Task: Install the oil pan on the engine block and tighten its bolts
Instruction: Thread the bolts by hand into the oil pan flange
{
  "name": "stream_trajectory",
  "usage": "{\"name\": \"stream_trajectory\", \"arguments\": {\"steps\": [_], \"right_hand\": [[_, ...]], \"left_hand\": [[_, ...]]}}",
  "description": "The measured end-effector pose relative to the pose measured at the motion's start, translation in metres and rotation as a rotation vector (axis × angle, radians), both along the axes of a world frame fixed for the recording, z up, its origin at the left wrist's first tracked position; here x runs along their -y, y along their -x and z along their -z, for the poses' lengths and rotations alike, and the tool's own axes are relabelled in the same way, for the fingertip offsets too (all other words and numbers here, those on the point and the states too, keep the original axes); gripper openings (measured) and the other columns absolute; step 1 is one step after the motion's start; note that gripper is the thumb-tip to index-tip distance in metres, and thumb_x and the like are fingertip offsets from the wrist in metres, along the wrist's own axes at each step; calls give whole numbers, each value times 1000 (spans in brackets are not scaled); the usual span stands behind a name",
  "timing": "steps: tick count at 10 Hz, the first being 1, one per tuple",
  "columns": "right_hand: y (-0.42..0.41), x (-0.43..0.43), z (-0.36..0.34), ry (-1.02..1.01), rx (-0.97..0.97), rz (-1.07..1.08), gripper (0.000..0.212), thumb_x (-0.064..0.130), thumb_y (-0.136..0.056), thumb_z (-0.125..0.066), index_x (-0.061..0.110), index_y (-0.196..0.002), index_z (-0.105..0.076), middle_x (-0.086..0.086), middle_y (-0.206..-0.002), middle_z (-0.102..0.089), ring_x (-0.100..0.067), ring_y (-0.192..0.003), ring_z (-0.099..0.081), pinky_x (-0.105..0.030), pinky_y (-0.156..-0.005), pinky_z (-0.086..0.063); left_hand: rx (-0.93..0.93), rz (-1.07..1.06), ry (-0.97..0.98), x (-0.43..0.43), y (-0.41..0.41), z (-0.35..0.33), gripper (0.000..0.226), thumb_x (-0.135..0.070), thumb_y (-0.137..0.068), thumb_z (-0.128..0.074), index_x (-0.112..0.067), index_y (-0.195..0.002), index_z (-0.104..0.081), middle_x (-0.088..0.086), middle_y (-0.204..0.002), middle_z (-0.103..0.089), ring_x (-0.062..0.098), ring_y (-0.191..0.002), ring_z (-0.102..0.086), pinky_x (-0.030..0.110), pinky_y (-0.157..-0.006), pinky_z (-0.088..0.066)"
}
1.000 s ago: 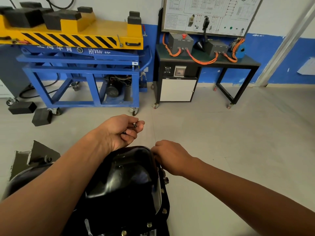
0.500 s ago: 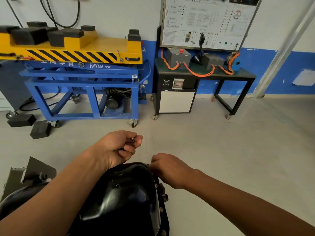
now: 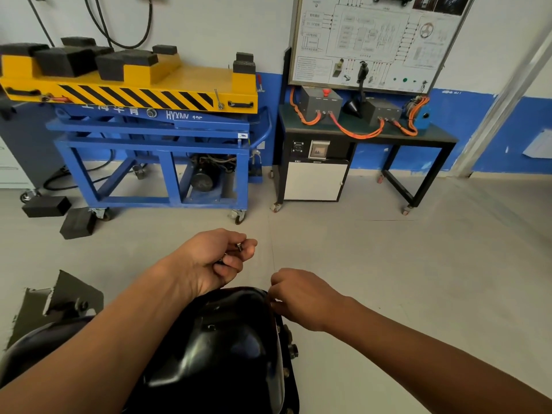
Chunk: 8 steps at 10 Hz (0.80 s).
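Curling your left hand [image 3: 215, 259] round small bolts [image 3: 239, 245], one showing between thumb and forefinger, you hold it just above the far end of the black oil pan [image 3: 227, 351], which lies dome-up at the bottom of the view. Your right hand [image 3: 301, 297] touches the pan's far rim with its fingers bent under; whether they pinch anything is hidden. Flange bolts [image 3: 291, 349] stand along the pan's right edge.

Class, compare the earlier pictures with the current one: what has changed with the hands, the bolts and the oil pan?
Only the view shifted: the head tipped up, so everything sits lower in frame. The left hand still pinches the bolts above the oil pan. The right hand stays curled at the pan's far rim; what its fingers hold is hidden. Nothing was picked up or let go.
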State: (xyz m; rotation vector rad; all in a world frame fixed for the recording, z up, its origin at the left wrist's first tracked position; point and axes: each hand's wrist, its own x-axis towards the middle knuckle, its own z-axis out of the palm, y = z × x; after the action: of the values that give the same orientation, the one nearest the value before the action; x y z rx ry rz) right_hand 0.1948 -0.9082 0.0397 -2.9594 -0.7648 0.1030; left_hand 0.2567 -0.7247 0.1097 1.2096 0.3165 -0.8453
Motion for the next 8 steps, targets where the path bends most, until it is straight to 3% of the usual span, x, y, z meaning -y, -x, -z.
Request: {"name": "stream_trajectory", "arguments": {"steps": [2, 6, 8], "right_hand": [[10, 5, 7, -107, 29, 4, 25, 30, -100, -52, 17, -115, -68, -3, -97, -60, -21, -89, -53, -39, -68, -46], [14, 0, 3, -90, -13, -18, 20, 2, -95, -49, 7, -104, -67, -9, -95, -52, -27, -86, -50, -42, -65, -42], [14, -6, 3, -51, -16, 33, 16, 6, -95, -50, 7, -94, -66, -9, -88, -52, -26, -76, -50, -40, -60, -42]], "left_hand": [[8, 4, -6, 1, 0, -1, 24, -17, -105, -44, -6, -94, -62, 3, -62, -61, 3, -31, -29, 13, -25, -20], [29, 1, -17, 1, 1, 0, 23, -16, -105, -45, -4, -96, -62, 4, -62, -61, 3, -31, -30, 13, -24, -21], [40, -6, -32, 0, 2, -1, 23, -16, -105, -45, -4, -94, -62, 4, -62, -62, 3, -32, -30, 13, -25, -21]]}}
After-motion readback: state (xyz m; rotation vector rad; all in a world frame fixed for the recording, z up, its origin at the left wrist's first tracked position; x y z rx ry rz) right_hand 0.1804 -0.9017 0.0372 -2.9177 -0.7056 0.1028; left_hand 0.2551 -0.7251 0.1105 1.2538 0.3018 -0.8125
